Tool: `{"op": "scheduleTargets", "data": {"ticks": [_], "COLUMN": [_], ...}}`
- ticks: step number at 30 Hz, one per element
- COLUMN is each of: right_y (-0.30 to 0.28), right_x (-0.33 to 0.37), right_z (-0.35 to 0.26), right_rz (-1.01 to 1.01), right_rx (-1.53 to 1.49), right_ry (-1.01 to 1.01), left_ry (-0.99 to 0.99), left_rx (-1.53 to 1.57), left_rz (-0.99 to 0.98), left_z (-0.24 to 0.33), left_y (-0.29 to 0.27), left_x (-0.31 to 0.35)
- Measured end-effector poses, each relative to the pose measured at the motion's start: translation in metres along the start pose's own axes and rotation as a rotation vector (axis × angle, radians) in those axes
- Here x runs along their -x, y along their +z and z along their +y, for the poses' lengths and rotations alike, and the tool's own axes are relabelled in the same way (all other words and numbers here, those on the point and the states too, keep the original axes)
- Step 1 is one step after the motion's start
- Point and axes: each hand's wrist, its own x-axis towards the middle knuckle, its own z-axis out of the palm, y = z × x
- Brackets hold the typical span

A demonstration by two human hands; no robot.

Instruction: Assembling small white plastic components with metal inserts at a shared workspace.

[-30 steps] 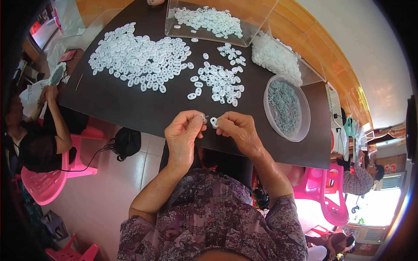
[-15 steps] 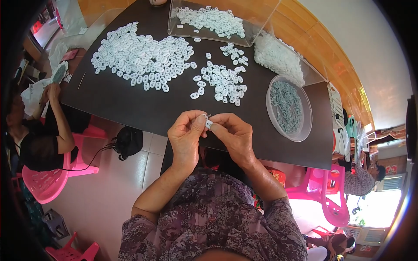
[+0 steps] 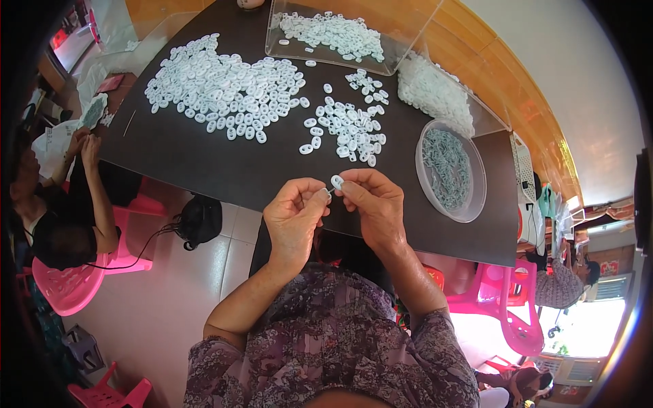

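Note:
My left hand (image 3: 294, 216) and my right hand (image 3: 373, 204) meet over the near edge of a dark table (image 3: 204, 160). My right hand pinches a small white oval plastic piece (image 3: 337, 181) between thumb and fingers. My left fingertips touch it from the left, pinched on something thin that I cannot make out. Beyond my hands lies a small heap of the same white pieces (image 3: 348, 124), with a large spread of them (image 3: 224, 85) to the far left.
A round clear tub (image 3: 451, 170) of greyish parts stands at the right. A clear tray (image 3: 333, 34) and a bag of white pieces (image 3: 435, 92) sit at the back. A seated person (image 3: 58, 204) works at the left on a pink chair (image 3: 68, 285).
My hands have stayed together at the table's edge, shifting slightly while working the white piece. Nothing on the table has moved.

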Motion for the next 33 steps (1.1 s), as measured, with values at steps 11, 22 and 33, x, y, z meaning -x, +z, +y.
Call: {"op": "scheduleTargets", "data": {"ticks": [11,22,33], "right_y": [0.002,0.011,0.008], "right_x": [0.004,0.009,0.010], "right_z": [0.003,0.001,0.003], "right_rz": [-0.013,-0.025,-0.097], "right_rx": [0.099,0.237,0.296], "right_ry": [-0.133,-0.240,-0.274], "left_ry": [-0.017,-0.008,0.028], "left_rx": [-0.005,0.039,0.029], "left_rz": [0.013,-0.009,-0.115], "left_z": [-0.001,-0.004,-0.011], "left_y": [-0.001,0.000,-0.008], "left_x": [0.001,0.001,0.001]}}
